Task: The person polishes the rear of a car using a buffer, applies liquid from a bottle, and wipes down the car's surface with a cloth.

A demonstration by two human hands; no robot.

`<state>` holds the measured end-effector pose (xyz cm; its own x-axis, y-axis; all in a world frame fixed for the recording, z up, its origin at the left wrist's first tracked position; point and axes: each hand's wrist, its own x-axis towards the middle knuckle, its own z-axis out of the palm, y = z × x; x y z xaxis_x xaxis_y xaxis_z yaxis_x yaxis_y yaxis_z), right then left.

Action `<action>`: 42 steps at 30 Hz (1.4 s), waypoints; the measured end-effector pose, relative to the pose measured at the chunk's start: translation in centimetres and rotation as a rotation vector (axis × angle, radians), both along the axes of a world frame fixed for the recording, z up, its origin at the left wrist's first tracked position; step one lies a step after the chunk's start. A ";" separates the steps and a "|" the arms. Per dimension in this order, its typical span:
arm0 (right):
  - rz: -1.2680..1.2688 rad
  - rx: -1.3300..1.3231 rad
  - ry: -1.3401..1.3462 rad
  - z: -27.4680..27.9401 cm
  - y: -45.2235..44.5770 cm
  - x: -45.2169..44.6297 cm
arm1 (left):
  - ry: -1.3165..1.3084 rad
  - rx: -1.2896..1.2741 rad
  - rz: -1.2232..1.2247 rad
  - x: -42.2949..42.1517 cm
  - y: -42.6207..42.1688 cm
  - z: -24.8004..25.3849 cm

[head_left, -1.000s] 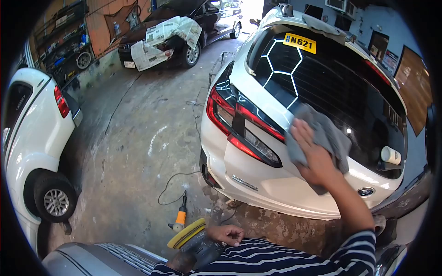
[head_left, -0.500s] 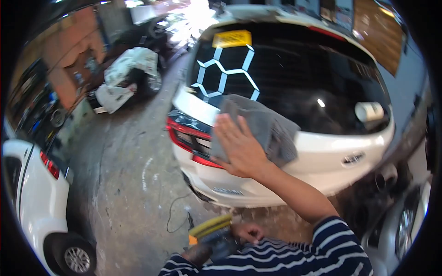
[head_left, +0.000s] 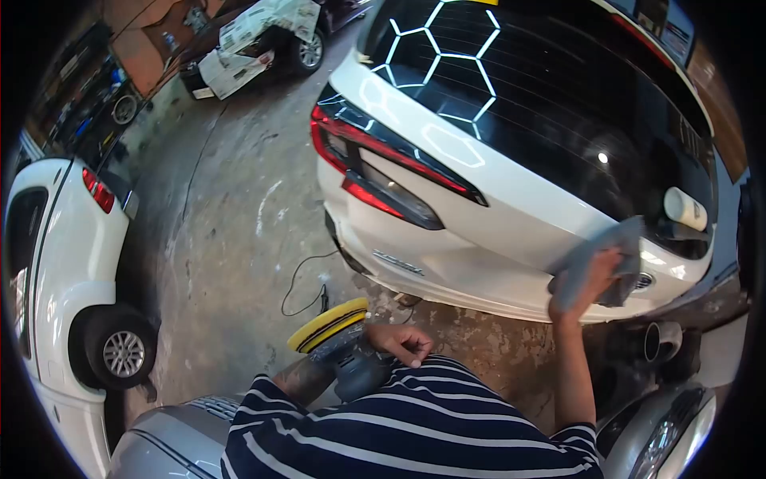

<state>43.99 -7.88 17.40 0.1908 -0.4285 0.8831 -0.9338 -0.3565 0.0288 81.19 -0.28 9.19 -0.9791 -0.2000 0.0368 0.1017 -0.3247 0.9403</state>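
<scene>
My right hand presses a grey cloth against the white car's tailgate, just left of the round emblem. Its fingers bend around the cloth. Low in the middle, my left hand is curled in front of my striped shirt, with its fingertips together. Beside it a polisher with a yellow pad rests by my left forearm, its dark body partly behind my wrist. What the left fingers hold, if anything, cannot be made out. A white bottle lies at the right end of the rear window.
Another white car stands at the left. A dark car with newspaper on its front is at the back. A cable lies on the floor. At the lower right is a headlight, near round dark parts.
My right hand has moved the cloth from beside the tail light rightward along the tailgate to near the emblem. The camera view has shifted. My left hand stays by the polisher.
</scene>
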 end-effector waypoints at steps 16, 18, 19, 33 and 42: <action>0.685 0.660 0.146 3.9 -4.8 33.5 | -0.119 0.038 0.004 13.8 -0.6 1.2; 0.544 0.607 0.038 0.8 -2.3 30.6 | -0.149 0.050 -0.063 14.4 -1.0 1.4; 0.439 0.538 -0.049 -1.4 -1.2 28.4 | -0.179 0.053 -0.090 14.3 -1.4 1.6; -0.317 0.061 -0.397 -1.8 -1.4 19.0 | -0.220 0.114 -0.327 11.3 -3.9 1.0; -0.286 -0.071 -0.872 3.7 -0.4 -5.9 | -0.171 0.006 -0.344 6.9 -4.4 0.5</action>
<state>38.11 -8.32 21.09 -0.6599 -0.2963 0.6904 -0.6873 -0.1331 -0.7141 88.07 -4.72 9.67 -0.9810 0.1416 -0.1328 -0.1721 -0.3179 0.9324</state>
